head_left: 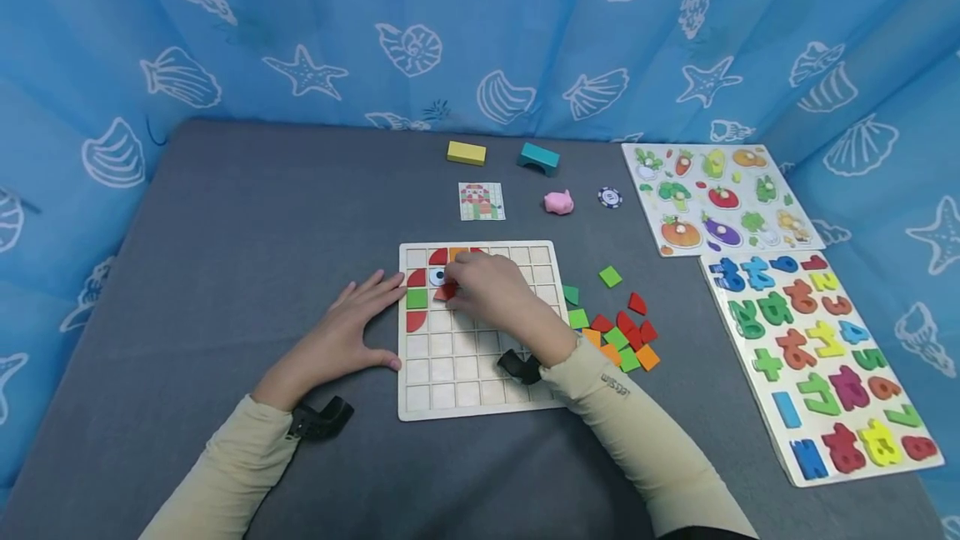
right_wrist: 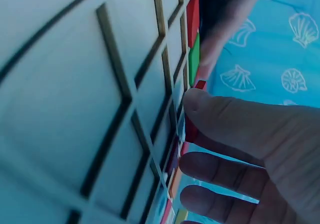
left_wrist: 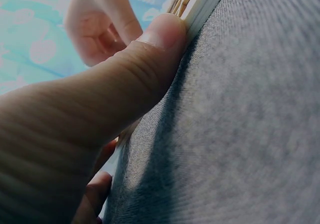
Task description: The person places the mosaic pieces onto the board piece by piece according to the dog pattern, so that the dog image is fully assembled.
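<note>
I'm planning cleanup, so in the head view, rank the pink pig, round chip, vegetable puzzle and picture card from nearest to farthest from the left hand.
From the left hand:
1. Picture card: beyond the grid board.
2. Pink pig: right of the card.
3. Round chip: right of the pig.
4. Vegetable puzzle: right of the chip.

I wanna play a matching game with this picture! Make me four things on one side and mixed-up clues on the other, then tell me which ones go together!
Things:
1. right hand
2. left hand
3. toy pig
4. arch block

Clues:
A. pink, just left of the poker chip
B. teal, to the right of the yellow block
C. holding a red piece
D. touching the left edge of the grid board

Right pairs:
1-C, 2-D, 3-A, 4-B
</note>
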Demonstrator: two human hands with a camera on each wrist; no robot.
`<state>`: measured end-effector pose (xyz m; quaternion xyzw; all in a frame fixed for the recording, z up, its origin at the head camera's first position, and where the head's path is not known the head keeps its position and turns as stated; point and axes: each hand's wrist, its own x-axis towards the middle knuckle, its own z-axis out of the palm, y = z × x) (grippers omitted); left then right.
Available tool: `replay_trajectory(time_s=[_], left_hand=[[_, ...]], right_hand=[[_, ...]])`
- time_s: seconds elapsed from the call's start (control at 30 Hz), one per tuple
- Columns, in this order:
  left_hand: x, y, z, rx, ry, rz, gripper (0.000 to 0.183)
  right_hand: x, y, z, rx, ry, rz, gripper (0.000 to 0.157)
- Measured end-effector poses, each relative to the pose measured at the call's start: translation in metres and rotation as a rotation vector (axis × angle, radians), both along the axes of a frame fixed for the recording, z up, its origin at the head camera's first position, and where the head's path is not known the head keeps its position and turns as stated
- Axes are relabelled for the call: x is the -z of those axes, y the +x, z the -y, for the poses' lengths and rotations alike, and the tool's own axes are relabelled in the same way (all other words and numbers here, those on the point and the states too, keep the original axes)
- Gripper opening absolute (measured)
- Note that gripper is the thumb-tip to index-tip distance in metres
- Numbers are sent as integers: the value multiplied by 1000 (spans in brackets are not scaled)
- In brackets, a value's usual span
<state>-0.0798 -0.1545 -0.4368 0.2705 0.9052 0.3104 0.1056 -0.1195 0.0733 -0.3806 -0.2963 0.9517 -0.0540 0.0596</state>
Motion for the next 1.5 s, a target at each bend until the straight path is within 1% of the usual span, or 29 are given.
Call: replay_trajectory(time_s=[0.2, 0.37, 0.5, 0.67, 0.8, 0.9, 1.0, 1.07, 1.17, 1.23, 1.37, 1.43, 1.5], left_hand=[[-3, 0, -1, 5, 14, -6, 99], [-3, 0, -1, 4, 13, -6, 98], [-3, 1, 0, -1, 14, -4, 98], [-2, 1, -1, -6, 15, -10, 98], [-2, 1, 0, -7, 14, -10, 98], [-2, 0, -1, -9, 11, -7, 99], [-2, 0, -1, -10, 5, -3, 100], [-2, 0, -2, -9, 2, -2, 101], [-1, 0, -3, -6, 5, -5, 101], [-1, 0, -3, -3, 9, -8, 100], [1, 0, -2, 5, 12, -6, 99], [2, 0, -1, 8, 9, -6, 99], [2, 0, 0, 11, 7, -5, 99]], right_hand=[[3, -1, 5, -22, -20, 16, 29], [4, 0, 5, -47, -39, 44, 25], [4, 1, 4, -61, -45, 46, 23], [3, 1, 4, -57, -52, 36, 21], [3, 2, 3, -50, -53, 55, 21], [2, 4, -4, -28, -46, 54, 23], [-4, 7, -22, 29, -78, 51, 27], [-9, 10, -43, 83, -103, 36, 30], [-15, 17, -81, 168, -138, 7, 31], [-16, 23, -107, 223, -143, -9, 30], [-16, 39, -154, 333, -133, 4, 31], [-14, 46, -171, 373, -124, 19, 30], [-11, 51, -183, 395, -110, 35, 29]])
